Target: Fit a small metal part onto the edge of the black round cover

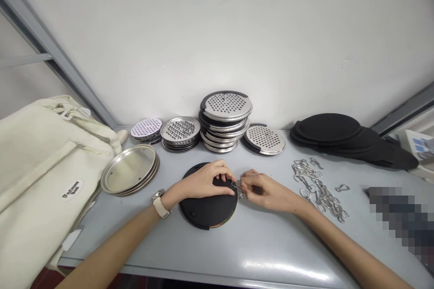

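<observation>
A black round disc (212,210) lies flat on the grey table, its lower right rim shining where metal shows. My left hand (210,179) rests over the disc's upper part, fingers curled and thumb along its right side, holding it at the rim. Beside that rim, my right hand (262,189) pinches a small wire spring clip (238,187). The clip touches or nearly touches the disc's edge, close to the left fingertips. Whether it is hooked through the disc cannot be made out.
Behind the hands stand stacks of round metal graters (227,106), with a single grater (266,139) beside them. Shallow metal discs (130,169) are at left, near a cream bag (44,180). Loose wire clips (318,189) and black round covers (330,127) lie at right.
</observation>
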Motion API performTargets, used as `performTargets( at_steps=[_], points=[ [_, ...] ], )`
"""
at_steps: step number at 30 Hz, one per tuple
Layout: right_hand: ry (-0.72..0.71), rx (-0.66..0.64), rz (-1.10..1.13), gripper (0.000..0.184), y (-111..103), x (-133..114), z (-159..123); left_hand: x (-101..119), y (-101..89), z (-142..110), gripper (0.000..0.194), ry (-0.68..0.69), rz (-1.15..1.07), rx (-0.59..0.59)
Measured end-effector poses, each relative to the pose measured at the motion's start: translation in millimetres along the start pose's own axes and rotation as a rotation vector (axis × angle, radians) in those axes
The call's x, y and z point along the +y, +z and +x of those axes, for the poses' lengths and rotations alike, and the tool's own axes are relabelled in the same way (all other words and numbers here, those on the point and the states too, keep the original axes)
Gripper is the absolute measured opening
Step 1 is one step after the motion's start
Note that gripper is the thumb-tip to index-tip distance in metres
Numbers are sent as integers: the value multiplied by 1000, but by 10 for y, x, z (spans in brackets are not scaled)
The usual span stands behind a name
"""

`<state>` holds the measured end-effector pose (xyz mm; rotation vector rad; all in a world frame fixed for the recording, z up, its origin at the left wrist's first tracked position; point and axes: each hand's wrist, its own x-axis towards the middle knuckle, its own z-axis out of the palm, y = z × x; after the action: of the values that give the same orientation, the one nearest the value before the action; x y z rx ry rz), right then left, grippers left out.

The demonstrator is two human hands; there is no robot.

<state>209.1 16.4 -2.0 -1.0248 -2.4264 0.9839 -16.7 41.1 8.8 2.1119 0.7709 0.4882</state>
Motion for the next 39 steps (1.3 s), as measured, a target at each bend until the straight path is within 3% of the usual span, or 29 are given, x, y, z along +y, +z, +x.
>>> performTargets(
  at_steps=[16,39],
  points=[
    [-10,21,-27,21,110,-10,-7,9,-13,-3,22,42,50,1],
    [-40,-6,-53,23,67,-8,-2,10,-6,-5,23,13,10,-10]
  ],
)
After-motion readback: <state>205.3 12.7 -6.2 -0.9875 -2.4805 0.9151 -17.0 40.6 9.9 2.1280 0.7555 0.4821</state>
